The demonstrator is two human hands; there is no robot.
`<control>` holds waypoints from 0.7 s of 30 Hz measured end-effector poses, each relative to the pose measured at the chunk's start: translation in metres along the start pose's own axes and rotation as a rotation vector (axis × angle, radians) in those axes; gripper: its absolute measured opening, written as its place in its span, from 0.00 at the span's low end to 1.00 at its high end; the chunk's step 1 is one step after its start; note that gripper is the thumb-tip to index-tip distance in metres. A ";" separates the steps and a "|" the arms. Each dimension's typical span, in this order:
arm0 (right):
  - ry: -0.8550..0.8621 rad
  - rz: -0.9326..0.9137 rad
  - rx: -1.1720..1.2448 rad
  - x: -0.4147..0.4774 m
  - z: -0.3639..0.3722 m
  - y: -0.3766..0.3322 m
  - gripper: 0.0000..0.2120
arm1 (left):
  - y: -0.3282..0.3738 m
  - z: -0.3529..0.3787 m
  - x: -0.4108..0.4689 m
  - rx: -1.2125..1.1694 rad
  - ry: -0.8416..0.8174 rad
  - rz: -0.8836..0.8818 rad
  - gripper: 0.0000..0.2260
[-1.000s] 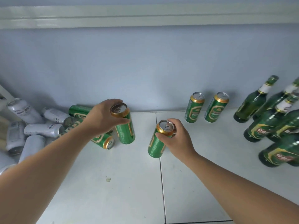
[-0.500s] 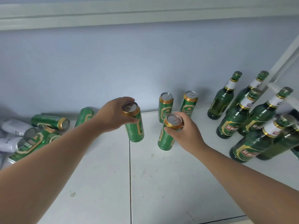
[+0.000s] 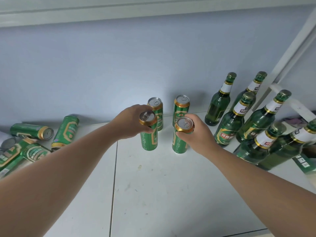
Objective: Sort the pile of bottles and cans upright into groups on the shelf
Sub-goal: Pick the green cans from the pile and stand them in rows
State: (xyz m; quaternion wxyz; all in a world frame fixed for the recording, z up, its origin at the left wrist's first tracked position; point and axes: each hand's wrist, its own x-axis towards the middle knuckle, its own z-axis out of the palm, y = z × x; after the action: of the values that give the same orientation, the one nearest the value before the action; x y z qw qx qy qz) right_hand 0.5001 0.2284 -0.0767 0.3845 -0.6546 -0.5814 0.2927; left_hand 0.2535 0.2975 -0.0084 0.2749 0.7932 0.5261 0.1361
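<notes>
My left hand (image 3: 130, 123) grips the top of an upright green can (image 3: 149, 139). My right hand (image 3: 199, 135) grips the top of a second green can (image 3: 180, 142) beside it. Both cans stand on or just above the white shelf (image 3: 153, 185), directly in front of two upright green cans (image 3: 158, 115) (image 3: 181, 108) against the back wall. Several green cans (image 3: 65, 130) lie on their sides in a pile at the left. Several green glass bottles (image 3: 219, 101) stand upright in a group at the right.
A blue-grey wall closes the back of the shelf. A white slanted frame bar (image 3: 290, 53) rises at the far right behind the bottles. A silver can end (image 3: 8, 143) shows at the left edge. A seam runs down the shelf's middle.
Both hands have carried their cans to the right and back, from near the pile to just in front of the two standing cans. The view has shifted right, and the white cans are out of sight.
</notes>
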 end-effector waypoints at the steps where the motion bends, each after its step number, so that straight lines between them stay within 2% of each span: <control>1: -0.002 0.004 -0.002 0.002 -0.002 0.003 0.28 | 0.003 0.004 0.002 0.002 0.002 -0.007 0.31; 11: -0.020 0.003 0.015 0.016 -0.010 0.017 0.30 | 0.023 0.022 0.022 0.049 -0.059 0.025 0.29; 16: -0.083 -0.023 0.021 0.017 -0.013 0.020 0.28 | 0.020 0.029 0.029 0.055 -0.090 0.024 0.30; 21: -0.067 -0.010 0.069 0.013 -0.008 0.027 0.31 | 0.011 0.035 0.031 0.038 -0.134 0.001 0.31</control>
State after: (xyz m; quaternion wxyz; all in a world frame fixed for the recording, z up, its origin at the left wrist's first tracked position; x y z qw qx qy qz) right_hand 0.5232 0.2396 -0.0939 0.3886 -0.6279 -0.5868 0.3322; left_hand 0.2924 0.3123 -0.0326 0.2946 0.8058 0.5085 0.0728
